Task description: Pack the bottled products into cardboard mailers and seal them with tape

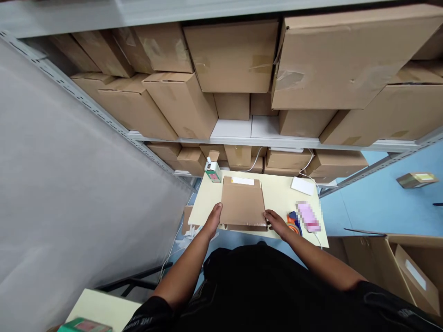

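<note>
A flat brown cardboard box (242, 201) with a white label (242, 181) along its far edge is at the front of a cream table (278, 189). My left hand (213, 219) grips its left side, thumb on top and the other fingers hidden. On the opposite side, near the front corner, my right hand (275, 222) is closed on the same box. Just right of that hand lies an orange and dark blue tape dispenser (293, 222). A small green and white carton (212, 171), its flap up, stands beyond the box's left corner.
Shelves (194, 139) full of cardboard boxes rise behind the table. A white device (302, 186) and a blurred pink phone-like item (308, 216) lie on the right. An open carton (391, 263) stands at lower right. A grey wall (86, 184) borders the left.
</note>
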{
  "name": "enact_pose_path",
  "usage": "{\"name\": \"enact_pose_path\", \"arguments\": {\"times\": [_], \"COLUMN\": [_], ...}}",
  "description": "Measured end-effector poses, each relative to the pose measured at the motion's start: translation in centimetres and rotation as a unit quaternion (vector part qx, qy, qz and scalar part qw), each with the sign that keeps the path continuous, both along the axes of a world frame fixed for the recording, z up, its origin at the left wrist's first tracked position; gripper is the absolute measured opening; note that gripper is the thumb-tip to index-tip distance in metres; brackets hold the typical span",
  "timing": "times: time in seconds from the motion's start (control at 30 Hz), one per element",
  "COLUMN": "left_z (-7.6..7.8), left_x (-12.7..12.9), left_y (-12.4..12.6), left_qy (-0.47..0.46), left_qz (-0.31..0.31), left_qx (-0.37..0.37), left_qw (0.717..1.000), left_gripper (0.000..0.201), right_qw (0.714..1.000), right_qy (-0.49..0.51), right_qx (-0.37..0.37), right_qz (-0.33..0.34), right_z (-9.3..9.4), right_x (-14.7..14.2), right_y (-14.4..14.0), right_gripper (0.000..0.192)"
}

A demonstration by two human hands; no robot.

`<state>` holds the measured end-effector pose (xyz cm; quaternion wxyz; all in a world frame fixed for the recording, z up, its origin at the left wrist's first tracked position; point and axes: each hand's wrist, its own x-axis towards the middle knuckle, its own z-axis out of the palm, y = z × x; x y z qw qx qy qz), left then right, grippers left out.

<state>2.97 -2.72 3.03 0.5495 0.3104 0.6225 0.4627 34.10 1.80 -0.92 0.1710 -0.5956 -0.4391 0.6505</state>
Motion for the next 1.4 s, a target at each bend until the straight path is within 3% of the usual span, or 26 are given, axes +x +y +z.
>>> {"name": "enact_pose_path", "arguments": {"times": [0.17,0.4,0.53,0.67,0.83,0.97,1.07,1.17,1.27,1.4], "left_z": [1.1,2.6,3.4,4.5,5.7,5.9,5.7,5.9,6.7,7.8], "left_x": [-0.2,-2.9,-4.4,-5.4,-6.1,-6.2,-5.9,-5.1,-4.3,-3.4], "left_y": [1.9,4.7,5.9,6.8,6.9,6.6,6.6,6.7,6.7,6.4], "left_qy": [-0.031,0.119,0.163,0.121,0.163,0.240,0.279,0.305,0.319,0.288], "left_qz": [-0.025,-0.092,-0.136,-0.186,-0.229,-0.240,-0.250,-0.219,-0.179,-0.151], "left_qx": [-0.039,0.036,0.057,0.027,0.042,0.039,0.037,0.055,0.079,0.108], "left_qw": [0.998,0.988,0.976,0.975,0.959,0.940,0.927,0.925,0.927,0.939], "left_gripper": [0.068,0.069,0.058,0.044,0.049,0.051,0.040,0.027,0.038,0.057], "right_qw": [1.000,0.995,0.989,0.982,0.981,0.974,0.962,0.930,0.905,0.907], "right_qy": [0.013,-0.037,-0.072,-0.117,-0.095,-0.068,-0.158,-0.276,-0.333,-0.342], "right_qx": [0.020,0.065,0.084,0.104,0.116,0.199,0.217,0.241,0.257,0.230], "right_qz": [-0.017,-0.069,-0.094,-0.109,-0.120,-0.082,-0.048,-0.001,0.064,0.085], "right_z": [0.8,3.7,5.0,5.9,6.7,7.2,7.7,8.2,8.7,9.1], "right_x": [0.6,-1.5,-3.2,-4.3,-4.5,-4.4,-4.3,-4.1,-3.5,-2.9], "right_y": [1.4,1.5,1.2,0.9,0.2,-0.3,-0.3,0.1,0.5,0.8], "right_gripper": [0.069,0.075,0.073,0.069,0.066,0.053,0.038,0.023,0.021,0.022]}}
